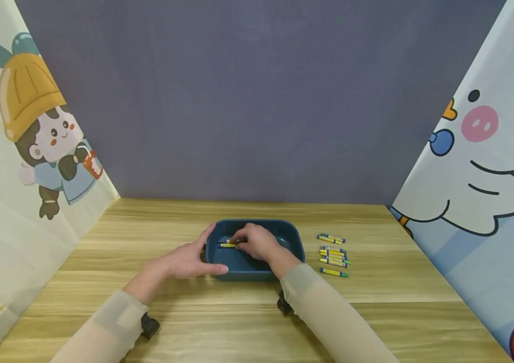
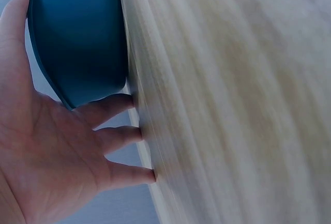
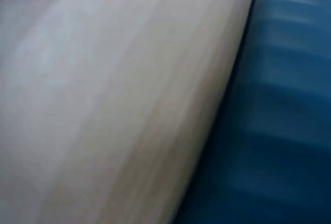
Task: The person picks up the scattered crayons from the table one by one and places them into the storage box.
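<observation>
Here the left hand [image 1: 187, 260] lies against the left outer wall of the dark blue tub [image 1: 293, 242], fingers straight and thumb along the near edge, evidently to keep it from sliding on the wooden table [image 1: 148, 222]; the left wrist view shows the fingertips [image 2: 135, 100] down on the wood. The right hand [image 1: 257, 241] reaches inside the tub, its curled fingers at a yellow-and-blue crayon [image 1: 226, 245] lying on the bottom beside another. About 6 more crayons [image 1: 334, 254] lie in a loose row just right of the tub, within easy reach.
</observation>
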`<move>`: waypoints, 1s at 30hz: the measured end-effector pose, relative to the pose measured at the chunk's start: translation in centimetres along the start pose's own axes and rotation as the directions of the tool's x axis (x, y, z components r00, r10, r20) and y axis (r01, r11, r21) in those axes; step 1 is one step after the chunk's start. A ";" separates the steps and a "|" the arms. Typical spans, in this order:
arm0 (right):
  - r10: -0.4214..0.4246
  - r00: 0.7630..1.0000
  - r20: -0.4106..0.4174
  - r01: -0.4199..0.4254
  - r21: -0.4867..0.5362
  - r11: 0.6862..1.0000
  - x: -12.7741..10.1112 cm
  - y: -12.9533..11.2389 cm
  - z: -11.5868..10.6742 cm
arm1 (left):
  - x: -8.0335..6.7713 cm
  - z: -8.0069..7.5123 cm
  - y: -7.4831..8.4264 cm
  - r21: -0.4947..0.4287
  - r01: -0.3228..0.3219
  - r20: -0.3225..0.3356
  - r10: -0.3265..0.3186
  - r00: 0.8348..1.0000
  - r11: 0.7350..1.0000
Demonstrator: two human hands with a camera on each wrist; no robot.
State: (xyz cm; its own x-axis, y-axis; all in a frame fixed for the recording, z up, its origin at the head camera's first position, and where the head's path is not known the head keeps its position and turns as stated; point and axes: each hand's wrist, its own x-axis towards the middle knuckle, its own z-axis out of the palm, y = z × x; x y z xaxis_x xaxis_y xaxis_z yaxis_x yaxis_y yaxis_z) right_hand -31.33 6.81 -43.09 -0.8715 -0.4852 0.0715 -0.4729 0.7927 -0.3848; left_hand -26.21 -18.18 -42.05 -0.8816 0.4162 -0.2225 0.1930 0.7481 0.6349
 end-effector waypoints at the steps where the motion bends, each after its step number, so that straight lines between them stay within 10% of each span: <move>1: -0.001 1.000 -0.002 0.001 0.003 1.000 0.0 0.0 0.0 | 0.0 0.0 0.0 0.001 0.000 -0.001 0.000 1.000 1.000; 17: -0.045 0.993 -0.106 0.060 0.145 0.988 -1.2 1.6 -4.3 | 0.0 0.2 0.0 0.005 -0.003 -0.019 0.003 1.000 1.000; 30: 0.129 0.975 -0.183 -0.085 0.230 0.969 -8.3 15.4 -10.6 | -0.1 0.2 0.0 0.024 -0.001 -0.023 0.001 1.000 1.000</move>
State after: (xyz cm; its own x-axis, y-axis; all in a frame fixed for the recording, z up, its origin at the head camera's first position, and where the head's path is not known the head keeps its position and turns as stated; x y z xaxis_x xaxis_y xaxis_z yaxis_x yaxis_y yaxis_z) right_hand -32.78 26.96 -39.91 -0.9342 -0.3031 0.1883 -0.3543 0.7247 -0.5910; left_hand -26.00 -18.09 -42.13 -0.8912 0.4050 -0.2045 0.2036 0.7599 0.6173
